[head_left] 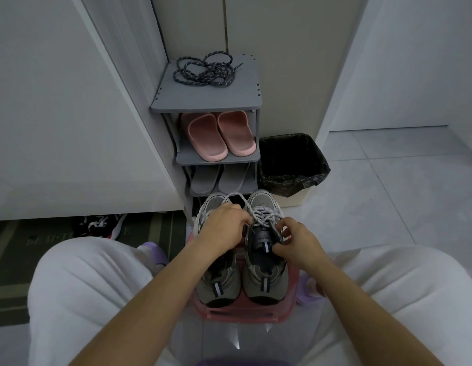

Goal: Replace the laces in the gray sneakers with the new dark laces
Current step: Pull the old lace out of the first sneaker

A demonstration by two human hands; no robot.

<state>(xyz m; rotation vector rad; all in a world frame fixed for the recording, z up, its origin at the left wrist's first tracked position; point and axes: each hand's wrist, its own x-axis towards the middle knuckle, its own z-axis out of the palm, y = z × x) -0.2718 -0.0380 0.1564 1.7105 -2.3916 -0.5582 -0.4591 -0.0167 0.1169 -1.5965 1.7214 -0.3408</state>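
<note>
Two gray sneakers stand side by side on a pink stool (242, 315) between my knees, the left sneaker (219, 283) and the right sneaker (265, 276), toes pointing away. Both carry light speckled laces (261, 216). My left hand (224, 225) pinches the lace at the upper eyelets of the right sneaker. My right hand (298, 244) grips a lace loop at that sneaker's right side, beside the dark tongue. The new dark laces (204, 71) lie in a loose tangle on top of the gray shoe rack (208, 101), out of my hands.
The rack holds pink slippers (220, 136) and gray slippers (219, 180) on lower shelves. A bin with a black liner (293, 165) stands to its right. White cabinet (71, 128) on the left, a dark doormat (18, 247) below it, tiled floor on the right.
</note>
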